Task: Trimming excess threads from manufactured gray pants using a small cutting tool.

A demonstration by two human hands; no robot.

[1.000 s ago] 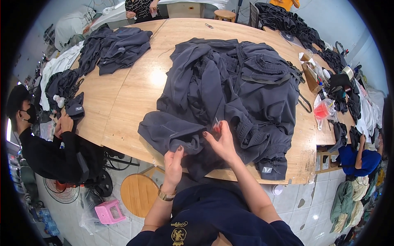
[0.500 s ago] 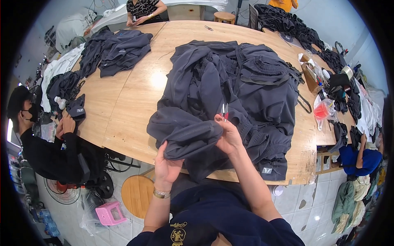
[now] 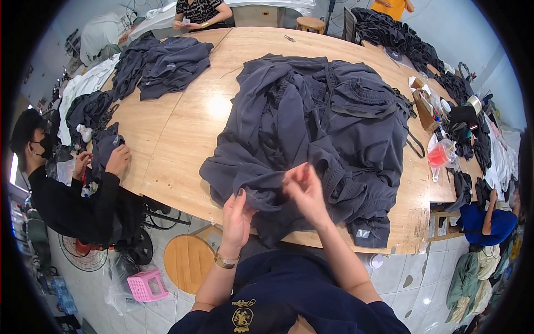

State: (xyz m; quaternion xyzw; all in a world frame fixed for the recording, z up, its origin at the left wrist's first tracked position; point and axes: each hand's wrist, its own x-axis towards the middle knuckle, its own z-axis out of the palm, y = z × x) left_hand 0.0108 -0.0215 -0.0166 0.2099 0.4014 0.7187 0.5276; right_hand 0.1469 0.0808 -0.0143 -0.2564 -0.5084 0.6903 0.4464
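Garment (image 3: 261, 192): dark grey, at the table's (image 3: 183, 139) near edge, front of the big pile (image 3: 322, 117). Left hand (image 3: 238, 214) pinches its folded hem, fingers closed on cloth. Right hand (image 3: 303, 186) grips the fabric just beside; whether it also holds a small tool cannot be told. Judged early: the pile behind looks unsorted. Second pile (image 3: 161, 64) at the table's far left. Round stool (image 3: 189, 261) below the near edge. Seated worker (image 3: 72, 195) off the table's left side.

At the far left of the wooden table (image 3: 183, 128) lies another dark clothes pile (image 3: 161, 64). A pink stool (image 3: 146, 285) and a round wooden stool (image 3: 186, 261) stand near left on the floor.
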